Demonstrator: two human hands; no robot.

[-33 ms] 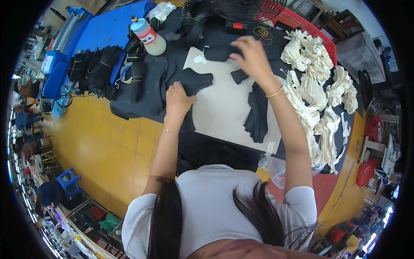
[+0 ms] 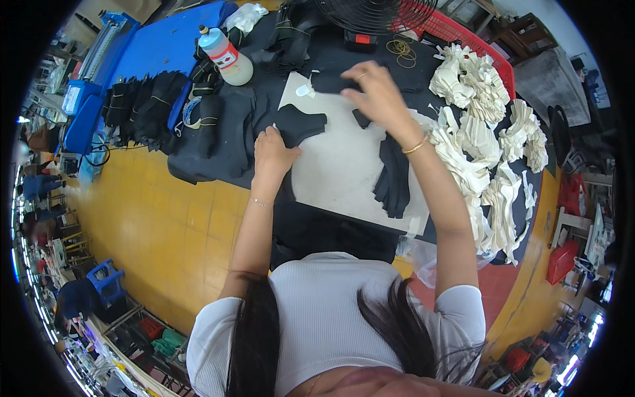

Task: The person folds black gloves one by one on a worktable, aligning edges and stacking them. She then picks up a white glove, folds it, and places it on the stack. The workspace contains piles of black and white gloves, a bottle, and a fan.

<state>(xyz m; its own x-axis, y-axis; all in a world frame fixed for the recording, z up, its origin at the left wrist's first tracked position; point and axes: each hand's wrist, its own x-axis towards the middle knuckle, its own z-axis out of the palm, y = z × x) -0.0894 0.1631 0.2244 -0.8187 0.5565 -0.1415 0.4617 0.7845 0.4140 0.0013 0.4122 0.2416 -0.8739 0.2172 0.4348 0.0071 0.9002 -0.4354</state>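
Observation:
My left hand [image 2: 274, 152] rests at the left edge of a white board [image 2: 337, 178], fingers closed on the edge of a black cut fabric piece [image 2: 303, 124]. My right hand [image 2: 376, 96], with a gold bracelet, is raised over the far side of the board. Its fingertips pinch another black piece [image 2: 329, 82]. A small black scrap [image 2: 361, 119] lies just under that hand. Beside my right forearm on the board lies a stack of black cut pieces [image 2: 393, 178].
Heaps of cream cut pieces [image 2: 476, 139] fill the right side of the dark table. A plastic bottle [image 2: 226, 56], bundled black pieces [image 2: 145, 99], a fan [image 2: 377, 13] and a red basket [image 2: 466, 40] stand at the back. A yellow floor [image 2: 165, 225] lies to the left.

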